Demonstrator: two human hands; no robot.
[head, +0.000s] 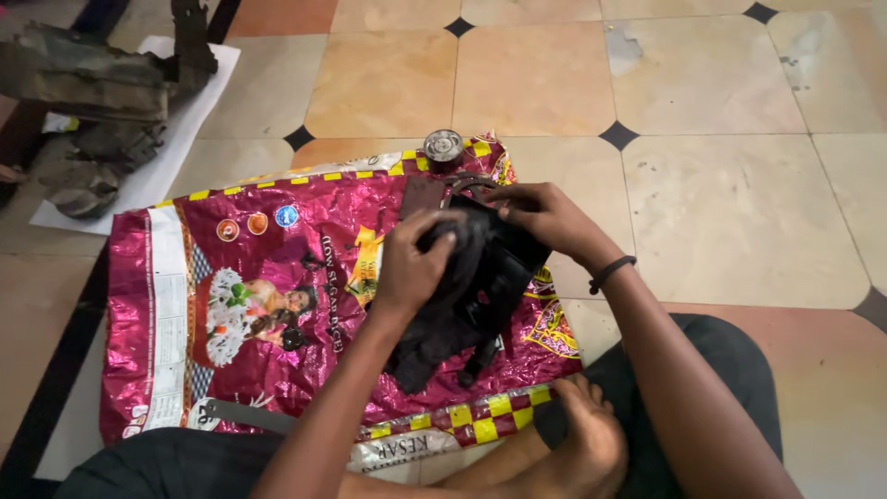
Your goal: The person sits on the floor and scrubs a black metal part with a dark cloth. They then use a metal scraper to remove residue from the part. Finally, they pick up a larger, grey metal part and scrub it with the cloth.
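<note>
Over the shiny magenta plastic sack [277, 277] on the tiled floor, left hand [411, 268] and right hand [545, 217] clenched a limp black cloth-like bundle [476, 291], seemingly soft, light, best held at twelve o'clock.

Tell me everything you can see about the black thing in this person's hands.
The black object looks dark, greasy and irregular, perhaps a dirty mechanical part or a rag around one; its exact kind is unclear. Two short prongs stick out at its lower end. It is tilted above a magenta sack spread on the tiled floor. The left hand grips its left side, the right hand holds its top.
</note>
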